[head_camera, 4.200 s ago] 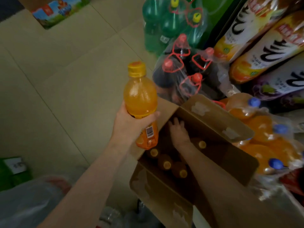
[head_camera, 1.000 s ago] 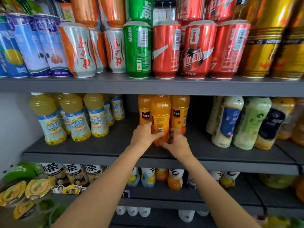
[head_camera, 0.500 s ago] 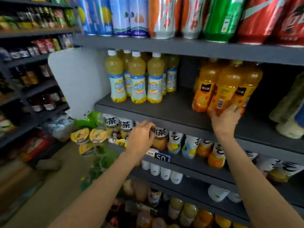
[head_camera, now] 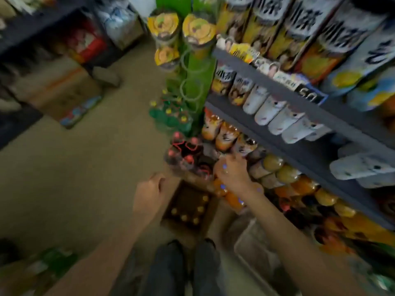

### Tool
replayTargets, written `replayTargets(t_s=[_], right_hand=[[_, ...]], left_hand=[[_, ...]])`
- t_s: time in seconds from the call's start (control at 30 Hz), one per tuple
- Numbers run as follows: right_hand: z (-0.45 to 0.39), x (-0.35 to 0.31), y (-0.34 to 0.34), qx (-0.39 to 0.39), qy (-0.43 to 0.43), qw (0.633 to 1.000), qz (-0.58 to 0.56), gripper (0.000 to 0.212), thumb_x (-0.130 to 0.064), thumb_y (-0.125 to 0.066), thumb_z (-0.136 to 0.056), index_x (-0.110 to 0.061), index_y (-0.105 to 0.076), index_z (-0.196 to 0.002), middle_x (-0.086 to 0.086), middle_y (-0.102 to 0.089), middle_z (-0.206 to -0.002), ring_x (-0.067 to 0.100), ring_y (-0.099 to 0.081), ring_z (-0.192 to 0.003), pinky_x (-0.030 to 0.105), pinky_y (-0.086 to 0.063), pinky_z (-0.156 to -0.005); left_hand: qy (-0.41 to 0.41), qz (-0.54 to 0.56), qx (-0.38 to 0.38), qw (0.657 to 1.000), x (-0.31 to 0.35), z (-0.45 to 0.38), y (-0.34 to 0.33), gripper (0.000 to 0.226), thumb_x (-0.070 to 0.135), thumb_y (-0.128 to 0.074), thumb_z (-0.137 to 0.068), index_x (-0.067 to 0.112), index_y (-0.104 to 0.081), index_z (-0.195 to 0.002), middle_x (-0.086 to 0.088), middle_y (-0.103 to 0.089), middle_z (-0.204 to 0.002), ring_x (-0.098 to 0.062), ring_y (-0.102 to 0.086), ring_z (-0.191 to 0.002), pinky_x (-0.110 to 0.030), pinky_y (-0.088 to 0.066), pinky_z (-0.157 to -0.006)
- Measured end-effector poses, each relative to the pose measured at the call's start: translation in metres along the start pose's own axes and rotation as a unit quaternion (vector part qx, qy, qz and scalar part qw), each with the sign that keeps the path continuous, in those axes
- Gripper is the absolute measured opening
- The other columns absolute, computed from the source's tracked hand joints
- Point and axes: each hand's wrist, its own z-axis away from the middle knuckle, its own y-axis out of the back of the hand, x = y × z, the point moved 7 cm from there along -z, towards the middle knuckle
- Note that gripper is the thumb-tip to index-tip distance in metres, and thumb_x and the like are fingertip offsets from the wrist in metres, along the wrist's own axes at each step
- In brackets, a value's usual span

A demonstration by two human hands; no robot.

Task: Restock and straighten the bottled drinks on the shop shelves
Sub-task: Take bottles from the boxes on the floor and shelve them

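The view is blurred and points down at the floor. An open cardboard box (head_camera: pixel 214 210) stands in front of my feet, with several yellow-capped orange drink bottles (head_camera: pixel 184 217) upright inside. My left hand (head_camera: pixel 149 189) hovers above the box's left edge, fingers curled in, holding nothing. My right hand (head_camera: pixel 233 173) reaches down to the right of the box, over shrink-wrapped orange bottles (head_camera: pixel 233 200), fingers apart and empty. Grey shelves (head_camera: pixel 267 82) full of tea and juice bottles rise on the right.
A pack of dark red-capped bottles (head_camera: pixel 186 154) and a pack of green bottles (head_camera: pixel 168 116) sit on the floor beyond the box. A green hanging rack (head_camera: pixel 198 67) stands at the shelf's end. Cartons (head_camera: pixel 57 88) line the far left. My legs (head_camera: pixel 171 270) are just behind the box.
My right hand has let go of the orange bottle on the upper shelf. Both hands have dropped toward the box, and my view has swung from the shelves down to the floor.
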Motion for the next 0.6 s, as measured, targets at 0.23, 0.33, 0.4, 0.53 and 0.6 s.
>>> replayTargets(t_s=[0.23,0.33,0.4,0.53,0.6], right_hand=[[-0.040,0.072,-0.248,-0.159,-0.004,0.982,0.103,0.041,-0.021,-0.049,-0.090,-0.014,-0.042,-0.130,0.011,-0.038,-0.136,0.032,-0.036,-0.126,0.039,-0.035,-0.103],[-0.069,0.101,-0.341,-0.231,0.017,0.953,0.197,0.034,-0.017,-0.042,-0.095,-0.015,-0.043,-0.129,0.011,-0.043,-0.134,0.030,-0.040,-0.123,0.039,-0.035,-0.101],[-0.096,0.122,-0.393,-0.258,0.018,0.928,0.268,0.036,-0.016,-0.042,-0.095,-0.016,-0.042,-0.131,0.011,-0.046,-0.134,0.030,-0.041,-0.124,0.040,-0.033,-0.102],[-0.133,0.148,-0.470,-0.291,0.027,0.885,0.362,0.041,-0.012,-0.040,-0.096,-0.014,-0.037,-0.136,0.014,-0.045,-0.135,0.032,-0.042,-0.125,0.041,-0.034,-0.102],[-0.142,0.155,-0.488,-0.286,0.029,0.881,0.377,0.038,-0.008,-0.038,-0.096,-0.011,-0.039,-0.134,0.015,-0.047,-0.133,0.030,-0.046,-0.122,0.038,-0.038,-0.099]], left_hand=[[0.041,0.035,-0.022,0.998,-0.106,-0.013,-0.113,0.019,0.009,-0.052,-0.089,0.005,-0.065,-0.101,-0.014,-0.067,-0.092,-0.033,-0.066,-0.079,-0.039,-0.052,-0.072],[-0.028,0.045,-0.018,0.998,-0.132,-0.032,-0.175,0.030,0.023,-0.040,-0.086,0.012,-0.065,-0.097,-0.005,-0.065,-0.092,-0.025,-0.064,-0.074,-0.037,-0.055,-0.067],[-0.061,0.045,-0.020,0.997,-0.149,-0.042,-0.208,0.034,0.032,-0.033,-0.084,0.021,-0.061,-0.099,0.001,-0.064,-0.092,-0.018,-0.064,-0.069,-0.035,-0.056,-0.060],[-0.058,0.042,-0.020,0.997,-0.190,-0.044,-0.256,0.028,0.024,-0.041,-0.086,0.019,-0.063,-0.102,0.002,-0.065,-0.095,-0.016,-0.064,-0.072,-0.034,-0.057,-0.062],[-0.059,0.045,0.000,0.997,-0.206,-0.044,-0.265,0.030,0.024,-0.041,-0.086,0.013,-0.065,-0.099,-0.002,-0.065,-0.096,-0.018,-0.064,-0.076,-0.035,-0.057,-0.066]])
